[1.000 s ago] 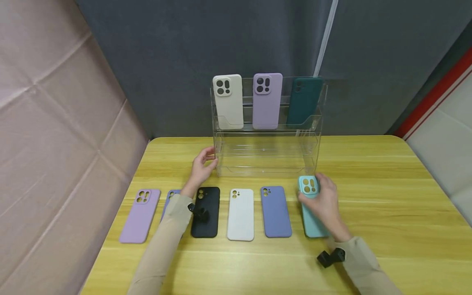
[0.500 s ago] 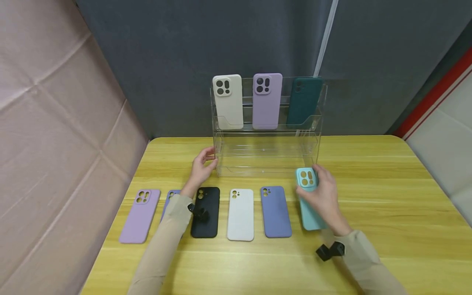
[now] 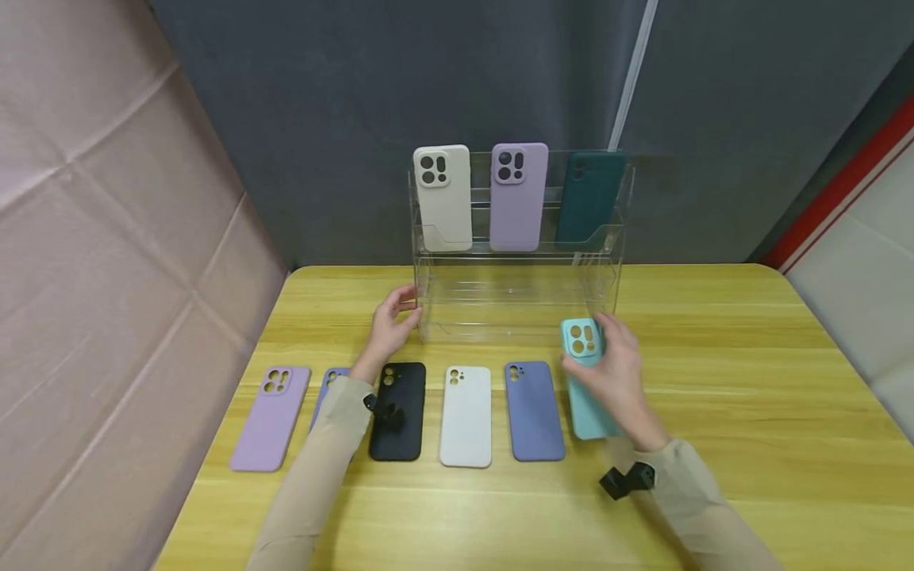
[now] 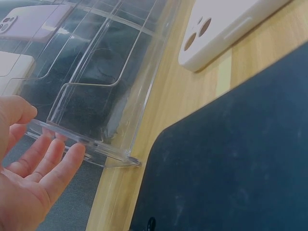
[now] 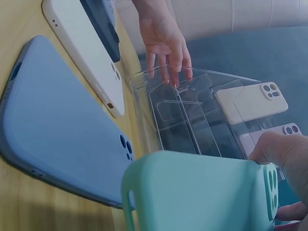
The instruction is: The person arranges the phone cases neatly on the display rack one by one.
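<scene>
My right hand (image 3: 616, 373) pinches a mint-green phone case (image 3: 587, 396) by its sides near the camera cutouts. In the right wrist view the mint case (image 5: 197, 187) hangs tilted above the table, close to a blue phone case (image 5: 67, 125). A clear acrylic display rack (image 3: 510, 313) stands at the back. My left hand (image 3: 389, 327) rests against its left side. The left wrist view shows the left fingers (image 4: 62, 168) nearly straight and touching the rack's side edge. On the upper tier lean a white case (image 3: 444, 202), a purple case (image 3: 519, 198) and a dark green case (image 3: 591, 198).
A row of cases lies on the wooden table (image 3: 750, 381): purple (image 3: 271, 420), a blue one (image 3: 332, 379) partly under the left arm, black (image 3: 398, 444), white (image 3: 466, 416) and blue (image 3: 535, 411). A dark grey curtain (image 3: 343, 143) hangs behind the rack.
My right hand has lifted the mint case and carried it left and toward the rack. The left hand stays at the rack's side.
</scene>
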Motion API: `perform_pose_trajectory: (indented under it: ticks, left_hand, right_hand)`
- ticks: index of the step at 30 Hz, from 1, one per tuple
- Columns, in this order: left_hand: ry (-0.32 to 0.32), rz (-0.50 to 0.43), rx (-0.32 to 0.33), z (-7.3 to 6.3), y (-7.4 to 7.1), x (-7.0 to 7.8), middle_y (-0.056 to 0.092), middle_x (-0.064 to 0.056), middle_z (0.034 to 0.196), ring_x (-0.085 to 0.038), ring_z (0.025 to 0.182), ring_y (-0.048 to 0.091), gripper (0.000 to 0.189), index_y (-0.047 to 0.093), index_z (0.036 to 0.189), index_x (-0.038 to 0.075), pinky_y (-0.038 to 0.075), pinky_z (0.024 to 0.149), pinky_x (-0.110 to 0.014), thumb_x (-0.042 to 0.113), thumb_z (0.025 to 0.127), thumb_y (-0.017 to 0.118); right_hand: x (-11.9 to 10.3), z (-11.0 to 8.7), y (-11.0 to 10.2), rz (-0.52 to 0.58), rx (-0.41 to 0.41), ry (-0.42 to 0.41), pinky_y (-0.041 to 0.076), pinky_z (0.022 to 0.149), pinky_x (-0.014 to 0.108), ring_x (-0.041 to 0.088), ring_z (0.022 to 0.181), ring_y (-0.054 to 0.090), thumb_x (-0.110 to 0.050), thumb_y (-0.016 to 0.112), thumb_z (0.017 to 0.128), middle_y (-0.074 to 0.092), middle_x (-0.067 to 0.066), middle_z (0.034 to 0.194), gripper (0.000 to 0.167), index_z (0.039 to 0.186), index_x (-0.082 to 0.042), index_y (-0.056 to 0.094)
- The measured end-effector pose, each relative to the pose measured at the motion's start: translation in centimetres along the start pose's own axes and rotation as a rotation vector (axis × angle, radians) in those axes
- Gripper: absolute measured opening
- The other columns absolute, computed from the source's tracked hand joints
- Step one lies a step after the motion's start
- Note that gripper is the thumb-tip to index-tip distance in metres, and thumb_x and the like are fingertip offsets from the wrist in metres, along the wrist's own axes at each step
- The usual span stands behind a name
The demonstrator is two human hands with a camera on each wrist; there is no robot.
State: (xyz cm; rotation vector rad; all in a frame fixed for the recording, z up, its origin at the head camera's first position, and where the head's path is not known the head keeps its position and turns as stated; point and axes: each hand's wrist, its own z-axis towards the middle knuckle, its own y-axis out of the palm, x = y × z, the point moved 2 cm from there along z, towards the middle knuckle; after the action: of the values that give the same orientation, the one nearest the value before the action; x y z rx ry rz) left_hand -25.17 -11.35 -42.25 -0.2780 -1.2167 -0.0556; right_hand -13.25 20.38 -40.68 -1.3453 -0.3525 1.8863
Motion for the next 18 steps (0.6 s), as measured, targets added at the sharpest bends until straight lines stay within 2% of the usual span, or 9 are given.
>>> perform_pose_trajectory:
  ticks: [8, 14, 18]
  left_hand:
    - [-0.006, -0.009, -0.005, 0.1, 0.1, 0.1, 0.045, -0.038, 0.123, -0.052, 0.106, 0.048, 0.041, 0.043, 0.127, -0.019, 0.033, 0.1, -0.06, -0.012, 0.088, 0.054]
    - [-0.02, -0.008, -0.001, 0.0, 0.1, 0.2, 0.047, -0.036, 0.123, -0.052, 0.107, 0.047, 0.041, 0.044, 0.127, -0.017, 0.033, 0.1, -0.061, -0.012, 0.088, 0.054]
    - [-0.013, -0.011, 0.0, 0.0, 0.1, 0.3, 0.046, -0.038, 0.123, -0.052, 0.106, 0.047, 0.041, 0.044, 0.127, -0.018, 0.033, 0.099, -0.061, -0.012, 0.088, 0.054]
  right_hand:
    - [-1.0, 0.9, 0.6, 0.033, 0.035, -0.052, 0.037, 0.096, 0.055, 0.043, 0.119, 0.041, -0.01, 0.079, 0.061, 0.046, 0.029, 0.131, 0.078, 0.129, 0.011, 0.047]
    - [-2.2, 1.7, 1.3, 0.059, 0.039, -0.071, 0.032, 0.102, 0.054, 0.041, 0.124, 0.037, -0.011, 0.08, 0.062, 0.044, 0.027, 0.134, 0.08, 0.131, 0.009, 0.045]
    - [-3.0, 2.4, 1.7, 0.087, 0.052, -0.1, 0.034, 0.1, 0.054, 0.04, 0.125, 0.037, -0.012, 0.079, 0.063, 0.044, 0.025, 0.136, 0.079, 0.132, 0.008, 0.045]
